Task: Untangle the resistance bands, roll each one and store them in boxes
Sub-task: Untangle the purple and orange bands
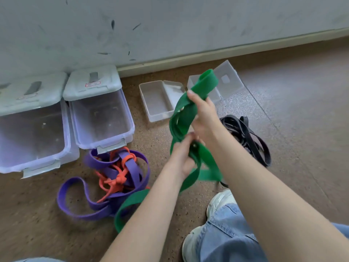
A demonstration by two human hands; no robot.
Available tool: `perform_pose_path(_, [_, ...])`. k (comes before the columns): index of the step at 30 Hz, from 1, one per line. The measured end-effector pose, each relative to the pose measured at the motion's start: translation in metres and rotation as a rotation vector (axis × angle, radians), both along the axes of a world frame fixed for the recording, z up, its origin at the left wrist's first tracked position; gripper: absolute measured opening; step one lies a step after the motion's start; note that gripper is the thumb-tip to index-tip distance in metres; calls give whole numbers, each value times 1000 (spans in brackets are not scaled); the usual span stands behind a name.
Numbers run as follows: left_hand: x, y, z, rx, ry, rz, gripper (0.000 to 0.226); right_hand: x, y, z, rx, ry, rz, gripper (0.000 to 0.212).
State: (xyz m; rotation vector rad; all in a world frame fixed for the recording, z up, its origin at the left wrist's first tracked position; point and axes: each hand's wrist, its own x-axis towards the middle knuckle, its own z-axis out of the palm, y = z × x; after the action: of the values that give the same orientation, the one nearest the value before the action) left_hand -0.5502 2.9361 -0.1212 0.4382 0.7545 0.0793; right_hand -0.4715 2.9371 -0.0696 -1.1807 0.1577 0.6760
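A wide green resistance band [181,121] hangs twisted in the air above the floor, and both hands hold it. My right hand [203,112] grips its upper folds. Lower down, my left hand [182,157] is closed on its lower loops. One green loop trails to the floor by my left forearm. On the floor to the left, a purple band [105,165] lies tangled with a thin orange band [118,178]. A black band [245,137] lies in a heap behind my right forearm. Two small clear boxes [156,103] [226,82] stand open near the wall.
Two large clear storage bins [102,118] [32,138] with white lids stand at the left against the wall. My knee in blue jeans [226,233] and white shoes [219,201] are at the lower right. The floor is brown and speckled.
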Motion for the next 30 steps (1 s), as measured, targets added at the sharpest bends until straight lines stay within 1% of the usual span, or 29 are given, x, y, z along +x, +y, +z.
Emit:
perform_pose_path(2, [12, 18, 10, -76, -94, 52, 7, 18, 0, 3, 39, 47, -81, 37])
perform_pose_path(3, [10, 26, 9, -63, -99, 42, 10, 27, -2, 1, 10, 63, -71, 42])
perform_pose_path(4, [4, 31, 3, 0, -42, -6, 11, 32, -5, -4, -77, 63, -14, 46])
perform_pose_path(5, [-5, 35, -9, 161, 76, -138, 10, 33, -10, -12, -208, 49, 88, 47])
perform_pose_path(6, [-18, 37, -25, 398, 228, -371, 16, 32, -15, -23, -372, 19, 224, 46])
perform_pose_path(7, [-32, 39, -43, 673, 388, -673, 31, 27, -20, -37, -564, -44, 393, 43])
perform_pose_path(8, [-46, 41, -60, 893, 515, -935, 43, 21, -26, -51, -771, -155, 600, 40])
perform_pose_path(9, [-58, 44, -74, 1034, 621, -1069, 50, 13, -32, -66, -969, -276, 824, 40])
perform_pose_path(10, [-68, 46, -85, 1074, 692, -1092, 52, 4, -38, -79, -1135, -371, 1028, 45])
perform_pose_path(11, [-77, 46, -94, 1060, 730, -1070, 52, -5, -44, -90, -1248, -404, 1200, 51])
perform_pose_path(12, [-84, 45, -103, 1034, 743, -1059, 55, -12, -51, -100, -1288, -334, 1331, 57])
perform_pose_path(14, [-96, 34, -112, 1004, 753, -1123, 65, -23, -63, -114, -1258, -72, 1489, 74])
perform_pose_path(15, [-103, 27, -118, 1023, 766, -1164, 69, -28, -68, -119, -1278, -40, 1551, 82])
perform_pose_path(16, [-109, 19, -120, 1076, 786, -1235, 75, -31, -73, -125, -1341, -120, 1573, 91])
perform_pose_path(17, [-114, 12, -121, 1171, 798, -1343, 84, -32, -76, -130, -1424, -277, 1525, 96])
perform_pose_path(18, [-118, 6, -121, 1293, 806, -1456, 93, -33, -77, -131, -1488, -439, 1429, 98])
perform_pose_path(19, [-122, 3, -121, 1421, 812, -1524, 99, -34, -78, -132, -1508, -547, 1322, 97])
perform_pose_path(20, [-125, 2, -122, 1525, 821, -1543, 101, -34, -79, -135, -1484, -581, 1242, 95])
perform_pose_path(21, [-128, 2, -122, 1589, 834, -1532, 99, -35, -81, -139, -1428, -550, 1195, 93])
perform_pose_path(23, [-133, 1, -126, 1637, 836, -1503, 91, -42, -84, -148, -1273, -415, 1132, 94])
perform_pose_path(24, [-135, 0, -128, 1646, 816, -1508, 86, -49, -86, -154, -1234, -379, 1111, 96])
perform_pose_path(25, [-136, -3, -129, 1645, 790, -1510, 81, -58, -87, -160, -1244, -392, 1104, 95])
perform_pose_path(27, [-135, -6, -127, 1636, 743, -1522, 73, -70, -86, -170, -1320, -505, 1089, 85])
perform_pose_path(28, [-131, -5, -124, 1631, 729, -1526, 69, -70, -85, -172, -1327, -521, 1065, 80])
perform_pose_path(30, [-122, 3, -114, 1588, 674, -1486, 59, -56, -83, -171, -1290, -457, 1072, 75])
